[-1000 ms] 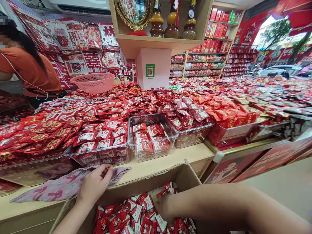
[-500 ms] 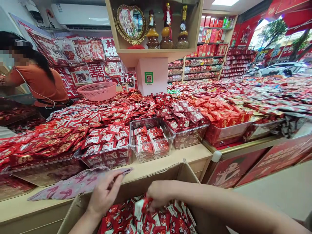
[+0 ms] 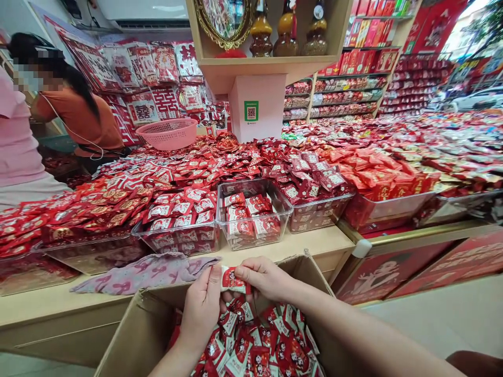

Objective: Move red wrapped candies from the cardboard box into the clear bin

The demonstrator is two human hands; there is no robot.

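Between my two hands is a red and white candy packet, held above an open cardboard box. My left hand pinches its left end with the thumb on top. My right hand grips the right end, thumb pressed on the printed face. Many loose packets of the same red and white kind fill the box below. Just beyond the box, a clear plastic bin on the counter holds upright rows of similar packets, with room left inside its rim.
A pink patterned cloth lies on the counter, left of the box. Heaped bins of red packets line the counter. A pink basket stands farther back. At left are a person in orange and another in pink.
My right hand has risen from the packets in the box with one packet. My left hand has moved right and now holds it too. Another person has come into view at left.
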